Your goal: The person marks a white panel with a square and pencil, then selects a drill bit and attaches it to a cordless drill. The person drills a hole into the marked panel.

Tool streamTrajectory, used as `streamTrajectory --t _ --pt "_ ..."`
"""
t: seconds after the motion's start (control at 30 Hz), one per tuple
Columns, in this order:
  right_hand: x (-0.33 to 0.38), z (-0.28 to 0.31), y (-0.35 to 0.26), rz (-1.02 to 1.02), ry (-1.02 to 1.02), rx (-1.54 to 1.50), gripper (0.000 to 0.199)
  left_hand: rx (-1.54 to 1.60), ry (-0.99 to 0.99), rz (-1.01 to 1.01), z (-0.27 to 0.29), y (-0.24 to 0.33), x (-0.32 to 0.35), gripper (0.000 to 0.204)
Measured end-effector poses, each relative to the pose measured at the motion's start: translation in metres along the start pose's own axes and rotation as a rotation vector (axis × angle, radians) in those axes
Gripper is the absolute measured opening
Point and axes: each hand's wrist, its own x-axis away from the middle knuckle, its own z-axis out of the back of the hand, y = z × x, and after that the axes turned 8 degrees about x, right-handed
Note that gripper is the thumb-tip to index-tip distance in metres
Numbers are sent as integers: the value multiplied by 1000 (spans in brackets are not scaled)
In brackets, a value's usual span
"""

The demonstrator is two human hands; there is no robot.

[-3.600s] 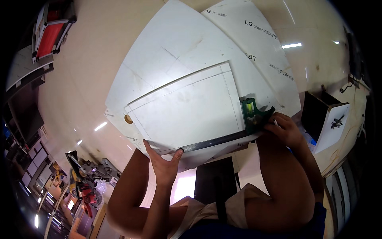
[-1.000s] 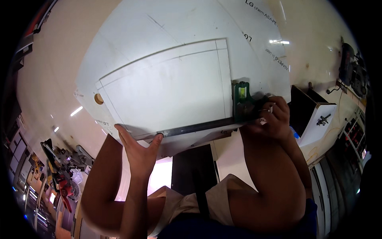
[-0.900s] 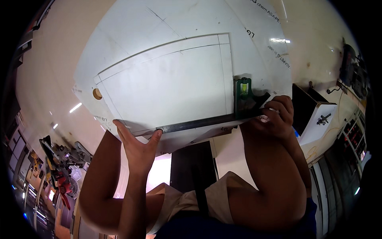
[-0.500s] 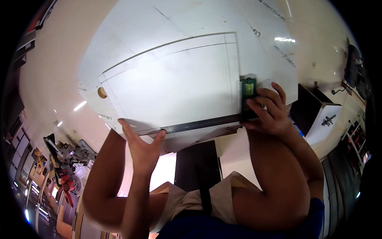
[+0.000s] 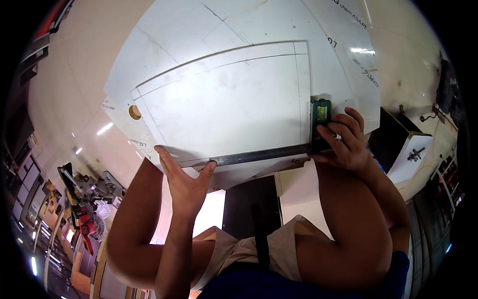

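A white rectangular panel [image 5: 224, 104] with pencil lines along its edges lies on a larger white board [image 5: 269, 22] in front of me. Along the panel's near edge runs the dark blade of a try square [image 5: 264, 154]. Its green stock with a yellow-green level vial sits against the panel's right edge. My right hand [image 5: 349, 142] grips the stock; a thin pencil-like stick [image 5: 337, 136] with a pale end pokes out between its fingers. My left hand [image 5: 186, 182] is spread at the panel's near left corner, thumb touching the blade's left end.
A round hole [image 5: 134, 112] pierces the larger board beside the panel's left edge. On the floor at left stands a red and black saw [image 5: 84, 214]. A dark box with a white side [image 5: 409, 154] is at right. My knees flank the board's near edge.
The board, panel and both hands sit slightly farther right in view, as does the surrounding floor. Both hands keep their places on the square and panel.
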Motion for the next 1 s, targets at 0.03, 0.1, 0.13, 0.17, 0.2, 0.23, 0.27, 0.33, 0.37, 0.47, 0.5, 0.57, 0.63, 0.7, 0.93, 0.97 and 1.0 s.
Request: streamTrajectory --t 0.03,0.1,0.13,0.17,0.2,0.23,0.27,0.33,0.37,0.47,0.5,0.57,0.63,0.7,0.93,0.97,1.0 --pt "1 0 1 3 2 -5 55 -8 2 -2 0 0 0 122" --pt "2 0 1 16 -7 -12 55 -20 5 10 0 1 0 122" --pt "3 0 1 22 -12 -16 55 -27 6 15 0 1 -1 122" --pt "3 0 2 18 -14 -19 55 -17 7 14 0 1 -1 122" --pt "4 0 2 13 -15 -21 55 -9 6 10 -1 1 -2 122" --pt "4 0 2 6 -17 -23 55 0 4 7 -1 1 -2 121" --pt "4 -1 0 3 -12 -9 53 4 5 1 0 -1 -2 121" --pt "1 -2 -2 8 -12 30 51 32 6 -7 0 -5 0 119" --pt "1 -4 -2 15 -7 17 47 30 3 -3 1 -5 1 119" --pt "0 -5 -2 28 -11 58 41 32 16 -19 -1 -2 1 121" --pt "-3 -4 -5 10 1 67 39 57 7 -15 -1 -2 1 121" --pt "-3 -6 -7 1 15 74 40 56 5 0 -1 -2 0 120" --pt "-3 -5 -7 -2 19 80 41 49 16 -11 -3 -3 1 120" --pt "-1 -4 -8 -8 14 77 42 29 35 -46 -3 -7 2 119" --pt "4 -11 -7 6 80 75 49 101 9 -5 -3 -1 1 119" --pt "4 -11 -8 10 81 82 51 102 11 1 -3 -1 1 119" --pt "3 -10 -9 14 82 87 53 102 13 9 -3 -2 1 119"
